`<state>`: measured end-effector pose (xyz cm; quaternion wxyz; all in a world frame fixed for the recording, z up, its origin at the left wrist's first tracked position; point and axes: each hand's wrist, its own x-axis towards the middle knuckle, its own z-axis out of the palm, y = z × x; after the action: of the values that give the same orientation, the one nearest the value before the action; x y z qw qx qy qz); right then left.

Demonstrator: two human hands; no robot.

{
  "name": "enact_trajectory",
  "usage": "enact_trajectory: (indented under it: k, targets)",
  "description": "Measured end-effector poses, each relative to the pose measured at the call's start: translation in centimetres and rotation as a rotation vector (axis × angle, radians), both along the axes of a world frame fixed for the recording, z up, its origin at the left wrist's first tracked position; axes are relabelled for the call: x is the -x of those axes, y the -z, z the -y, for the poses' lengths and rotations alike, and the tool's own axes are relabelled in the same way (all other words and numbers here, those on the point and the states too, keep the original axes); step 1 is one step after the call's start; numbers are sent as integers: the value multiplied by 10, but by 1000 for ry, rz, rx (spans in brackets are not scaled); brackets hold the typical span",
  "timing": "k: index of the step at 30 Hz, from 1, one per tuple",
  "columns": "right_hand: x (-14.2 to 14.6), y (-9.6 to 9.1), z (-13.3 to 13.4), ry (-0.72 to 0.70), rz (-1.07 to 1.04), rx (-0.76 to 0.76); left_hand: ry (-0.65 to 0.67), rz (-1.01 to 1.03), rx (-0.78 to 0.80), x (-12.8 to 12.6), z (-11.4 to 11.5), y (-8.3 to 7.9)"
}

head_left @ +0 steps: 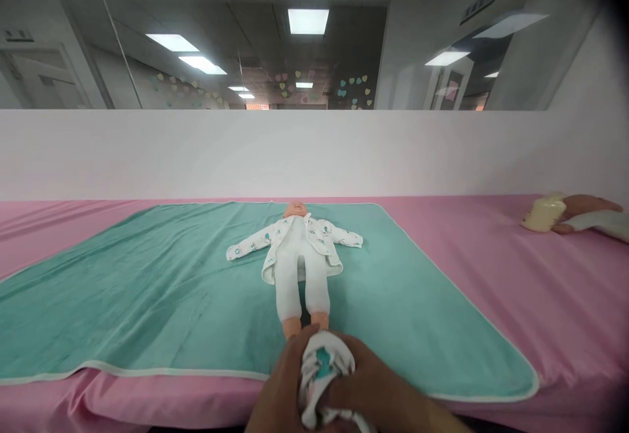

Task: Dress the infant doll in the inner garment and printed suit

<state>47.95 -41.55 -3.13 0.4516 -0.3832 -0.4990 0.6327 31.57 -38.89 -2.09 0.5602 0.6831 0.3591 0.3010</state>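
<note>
A baby doll (pixel 299 263) lies on its back on a green blanket (pixel 196 308), arms spread and bare feet toward me. It wears a white body suit or bare white cloth torso under an open printed white jacket (pixel 327 249). Just in front of its feet, my left hand (pixel 282 387) and my right hand (pixel 371 380) are both closed on a bunched-up white garment (pixel 314 361) with a teal print. The garment is gathered between my thumbs and fingers; its exact shape cannot be made out.
Pink sheeting (pixel 491 249) covers the surface beneath the blanket. At the far right stands a pale yellow bottle (pixel 544 213), with a skin-coloured shape and white cloth (pixel 602 220) beside it, partly cut off. A white wall (pixel 295 151) with glass panels above bounds the back.
</note>
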Motion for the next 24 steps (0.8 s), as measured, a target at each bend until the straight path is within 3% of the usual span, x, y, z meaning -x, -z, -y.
enact_trajectory:
  k: [2, 5, 7, 11, 14, 19, 24]
  targets:
    - [-7, -15, -15, -73, -118, 21, -37, -75, -83, -5, -15, -10]
    - [-20, -25, -34, -182, -65, -17, -49, -277, -232, -7, -41, -19]
    - [-27, -17, -45, -131, 33, -43, -35, -410, -320, -8, -56, -19]
    - [-33, 17, -62, 56, 234, -104, -10, -555, -385, -11, -69, -10]
    - [-36, 32, -64, 114, 442, -209, 19, -579, -375, -14, -67, -8]
    - [-49, 32, -60, 95, 740, -371, 145, -652, -298, -17, -59, -17]
    - [-62, 23, -56, 113, 821, -310, 88, -588, -123, -25, -63, -17]
